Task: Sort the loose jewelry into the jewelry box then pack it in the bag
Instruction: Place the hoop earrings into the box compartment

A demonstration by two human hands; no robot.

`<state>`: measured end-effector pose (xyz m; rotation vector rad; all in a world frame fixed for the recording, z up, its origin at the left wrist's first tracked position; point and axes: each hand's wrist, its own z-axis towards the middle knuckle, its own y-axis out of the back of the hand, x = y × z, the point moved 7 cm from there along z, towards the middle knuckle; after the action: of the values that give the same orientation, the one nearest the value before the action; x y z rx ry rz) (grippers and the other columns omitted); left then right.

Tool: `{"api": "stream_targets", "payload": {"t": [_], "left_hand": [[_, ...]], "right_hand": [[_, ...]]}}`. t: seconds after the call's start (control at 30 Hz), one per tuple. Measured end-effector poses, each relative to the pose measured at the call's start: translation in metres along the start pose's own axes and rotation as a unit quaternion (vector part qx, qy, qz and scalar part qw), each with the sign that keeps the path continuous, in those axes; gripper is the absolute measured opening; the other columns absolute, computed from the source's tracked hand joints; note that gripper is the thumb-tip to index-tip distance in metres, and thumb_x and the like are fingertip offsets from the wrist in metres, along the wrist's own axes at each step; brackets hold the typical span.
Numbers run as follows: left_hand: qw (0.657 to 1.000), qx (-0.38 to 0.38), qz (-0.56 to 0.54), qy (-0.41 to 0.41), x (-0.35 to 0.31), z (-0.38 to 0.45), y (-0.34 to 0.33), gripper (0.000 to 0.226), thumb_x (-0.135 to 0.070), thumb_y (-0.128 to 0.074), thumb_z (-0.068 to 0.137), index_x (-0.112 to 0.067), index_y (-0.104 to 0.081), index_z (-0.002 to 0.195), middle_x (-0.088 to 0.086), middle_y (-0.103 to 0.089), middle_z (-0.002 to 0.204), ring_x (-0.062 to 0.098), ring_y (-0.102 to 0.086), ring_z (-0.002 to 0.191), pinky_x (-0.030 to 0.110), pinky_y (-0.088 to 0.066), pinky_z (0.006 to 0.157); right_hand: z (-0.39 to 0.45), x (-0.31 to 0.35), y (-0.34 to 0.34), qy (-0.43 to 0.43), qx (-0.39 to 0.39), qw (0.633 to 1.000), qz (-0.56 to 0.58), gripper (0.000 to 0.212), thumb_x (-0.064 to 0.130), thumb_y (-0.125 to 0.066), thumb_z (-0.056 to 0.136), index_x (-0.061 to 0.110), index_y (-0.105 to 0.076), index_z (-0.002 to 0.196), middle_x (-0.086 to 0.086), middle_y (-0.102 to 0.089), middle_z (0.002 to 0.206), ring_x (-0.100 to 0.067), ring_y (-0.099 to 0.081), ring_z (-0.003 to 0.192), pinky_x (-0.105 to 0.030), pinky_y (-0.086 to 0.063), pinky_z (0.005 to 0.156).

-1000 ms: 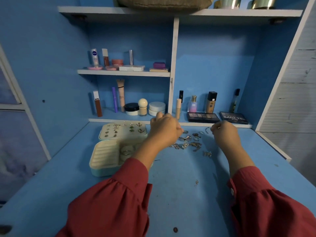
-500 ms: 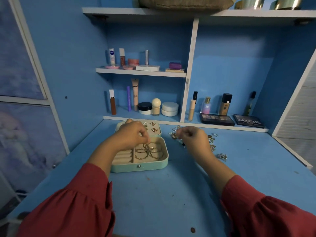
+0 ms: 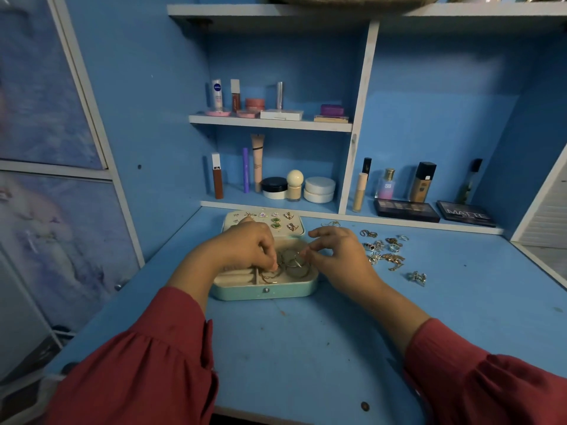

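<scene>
Dim, cool-toned scene, blue cast throughout. Light soft and diffuse; source not visible. Brightest patch at far right edge, pale slatted panel [image 3: 549, 222]. Faint soft shadows under both forearms on counter [image 3: 291, 348]; deeper shade beneath top shelf [image 3: 276, 13]. No glare. Wide-angle distortion: uprights lean outward, shelf lines bow near edges. Left-edge panels [image 3: 46, 118] smeared, soft. Centre reasonably sharp; small jewelry [image 3: 383, 250] detail grainy.

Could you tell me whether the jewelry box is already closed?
No, the jewelry box lies open on the desk, its lid flat behind it with earrings showing, and both hands reach into the tray.
</scene>
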<state>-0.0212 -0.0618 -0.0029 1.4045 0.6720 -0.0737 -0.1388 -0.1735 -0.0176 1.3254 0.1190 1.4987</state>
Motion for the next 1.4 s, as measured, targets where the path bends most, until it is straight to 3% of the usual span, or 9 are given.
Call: {"api": "stream_targets", "payload": {"t": [0.3,0.57,0.7,0.87,1.0,1.1,1.23,1.4], "left_hand": [[1.0,0.003,-0.021,0.004,0.001,-0.001,-0.001,0.009,-0.016,-0.081,0.072,-0.024,-0.076,0.071,-0.008,-0.058,0.091,0.01,-0.053,0.094,0.038,-0.048,0.092],[0.981,-0.152,-0.117,0.011,0.014,-0.002,0.026,0.017,-0.019,-0.079,0.075,-0.033,-0.072,0.068,-0.006,-0.06,0.092,0.016,-0.053,0.101,0.034,-0.043,0.094],[0.976,-0.178,-0.126,0.016,0.015,-0.002,0.031,0.015,-0.019,-0.077,0.078,-0.031,-0.07,0.07,0.0,-0.061,0.096,0.014,-0.055,0.096,0.021,-0.041,0.08],[0.97,-0.198,-0.143,0.016,0.018,-0.002,0.032,0.013,-0.018,-0.075,0.08,-0.027,-0.07,0.073,0.0,-0.063,0.096,0.01,-0.058,0.09,0.017,-0.043,0.078],[0.946,-0.244,-0.21,0.04,0.033,-0.002,0.038,0.013,-0.012,-0.071,0.083,-0.025,-0.069,0.08,-0.006,-0.068,0.09,0.009,-0.062,0.086,0.019,-0.048,0.079],[0.911,-0.312,-0.254,0.091,0.059,-0.002,0.045,0.012,-0.008,-0.068,0.085,-0.019,-0.069,0.092,0.002,-0.067,0.096,0.015,-0.062,0.089,0.028,-0.05,0.085],[0.872,-0.369,-0.278,0.163,0.09,-0.004,0.048,0.017,-0.009,-0.059,0.09,-0.014,-0.063,0.107,0.002,-0.06,0.104,0.017,-0.057,0.094,0.029,-0.045,0.085],[0.855,-0.354,-0.302,0.227,0.114,0.001,0.035,0.012,-0.011,-0.047,0.094,-0.014,-0.055,0.086,0.008,-0.052,0.086,0.019,-0.044,0.077,0.031,-0.036,0.067]], "right_hand": [[-0.005,0.008,-0.005,0.033,0.038,0.996,-0.075,0.011,0.032,-0.071,0.081,0.024,-0.078,0.083,0.016,-0.054,0.13,-0.007,-0.033,0.129,-0.041,-0.024,0.109],[-0.008,0.01,-0.007,0.034,0.066,0.993,-0.088,0.008,0.026,-0.07,0.08,0.029,-0.077,0.079,0.016,-0.049,0.138,-0.008,-0.026,0.136,-0.045,-0.015,0.113],[-0.008,0.01,-0.009,0.031,0.077,0.993,-0.084,0.008,0.025,-0.071,0.079,0.03,-0.078,0.079,0.018,-0.048,0.139,-0.009,-0.024,0.138,-0.045,-0.015,0.113],[-0.008,0.009,-0.011,0.027,0.092,0.992,-0.078,0.012,0.025,-0.07,0.081,0.034,-0.078,0.084,0.019,-0.046,0.141,-0.009,-0.023,0.139,-0.045,-0.012,0.115],[-0.007,0.007,-0.009,0.017,0.072,0.996,-0.043,0.013,0.025,-0.07,0.082,0.033,-0.077,0.088,0.013,-0.053,0.135,-0.01,-0.032,0.132,-0.043,-0.022,0.113],[-0.006,0.003,-0.005,-0.006,0.049,0.999,0.01,0.018,0.022,-0.069,0.083,0.031,-0.073,0.097,0.009,-0.056,0.123,-0.012,-0.039,0.123,-0.031,-0.031,0.106],[-0.006,-0.002,-0.005,-0.039,0.055,0.998,0.003,0.031,0.018,-0.066,0.085,0.028,-0.065,0.114,0.007,-0.054,0.113,-0.014,-0.048,0.111,-0.029,-0.042,0.093],[-0.005,-0.002,-0.005,-0.053,0.059,0.997,0.012,0.037,0.019,-0.065,0.085,0.027,-0.059,0.121,0.007,-0.055,0.108,-0.01,-0.053,0.094,-0.028,-0.05,0.079]]}}
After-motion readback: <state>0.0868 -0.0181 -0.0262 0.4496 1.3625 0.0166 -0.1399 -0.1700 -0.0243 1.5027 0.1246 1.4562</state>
